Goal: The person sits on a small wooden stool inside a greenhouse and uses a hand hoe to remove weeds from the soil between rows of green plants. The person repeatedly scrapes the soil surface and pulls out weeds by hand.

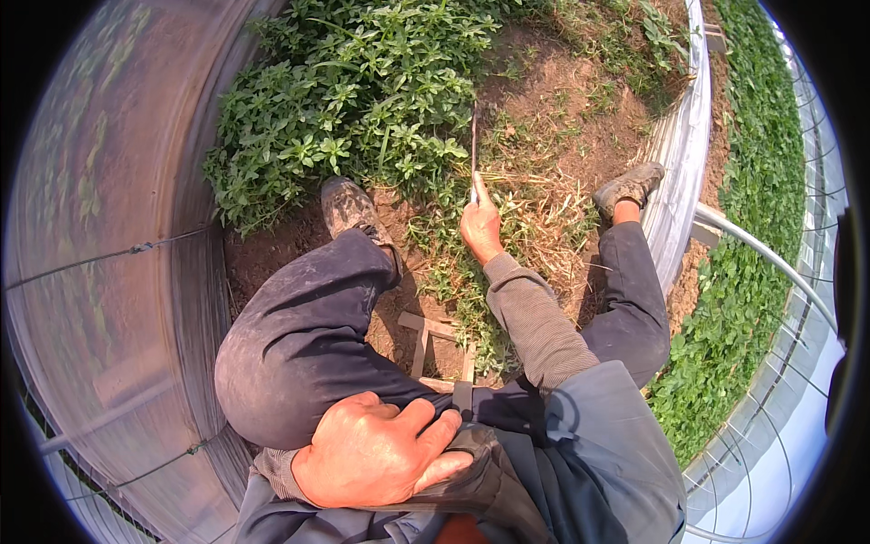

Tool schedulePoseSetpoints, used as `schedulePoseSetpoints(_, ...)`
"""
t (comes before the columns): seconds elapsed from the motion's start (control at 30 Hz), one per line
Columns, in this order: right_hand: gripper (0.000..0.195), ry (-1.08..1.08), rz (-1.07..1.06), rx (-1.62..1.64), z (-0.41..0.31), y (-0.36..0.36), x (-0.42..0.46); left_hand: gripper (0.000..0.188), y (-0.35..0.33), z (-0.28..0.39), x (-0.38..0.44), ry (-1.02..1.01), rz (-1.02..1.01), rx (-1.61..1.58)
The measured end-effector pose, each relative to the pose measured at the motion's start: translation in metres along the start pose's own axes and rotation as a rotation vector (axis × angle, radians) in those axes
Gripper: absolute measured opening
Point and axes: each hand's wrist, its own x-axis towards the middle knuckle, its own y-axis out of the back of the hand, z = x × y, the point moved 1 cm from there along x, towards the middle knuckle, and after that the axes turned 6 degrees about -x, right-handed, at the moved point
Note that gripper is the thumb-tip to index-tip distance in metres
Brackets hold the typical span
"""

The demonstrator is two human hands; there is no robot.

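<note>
My right hand [481, 223] reaches forward between my knees, closed around a thin long tool [474, 146], perhaps a sickle or knife seen edge-on. The forefinger lies along it, and its far end meets the edge of dense leafy green plants [380, 88]. Cut or pulled stalks [544, 211], partly dried, lie right of that hand. My left hand [380, 449] rests at my waist with curled fingers on the edge of a dark garment or bag [476, 469]; whether it grips the cloth is not clear.
A small wooden frame [423, 340] lies on the soil between my legs. Clear plastic sheeting [197, 285] stands at the left. More rolled plastic [673, 177] runs beside my right shoe [629, 187], and a curved metal pipe [768, 251] lies beyond it. My left shoe [350, 207] touches the plants.
</note>
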Motion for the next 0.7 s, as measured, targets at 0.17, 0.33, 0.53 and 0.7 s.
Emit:
schedulePoseSetpoints(0.17, 0.069, -0.103, -0.192, -0.055, 0.048, -0.018, -0.129, 0.042, 0.004, -0.006, -0.002, 0.006, 0.005, -0.021)
schedulePoseSetpoints(0.33, 0.065, 0.071, 0.002, -0.002, 0.043, -0.005, -0.05, 0.041, 0.004, -0.01, -0.006, 0.021, 0.009, -0.047)
schedulePoseSetpoints(0.53, 0.062, -0.183, -0.011, 0.134, -0.001, -0.027, 0.01, 0.041, 0.006, -0.013, -0.011, 0.016, 0.049, -0.065)
schedulePoseSetpoints(0.7, 0.068, 0.095, -0.197, -0.022, 0.055, -0.024, -0.161, 0.042, 0.006, -0.015, -0.009, 0.005, 0.049, -0.062)
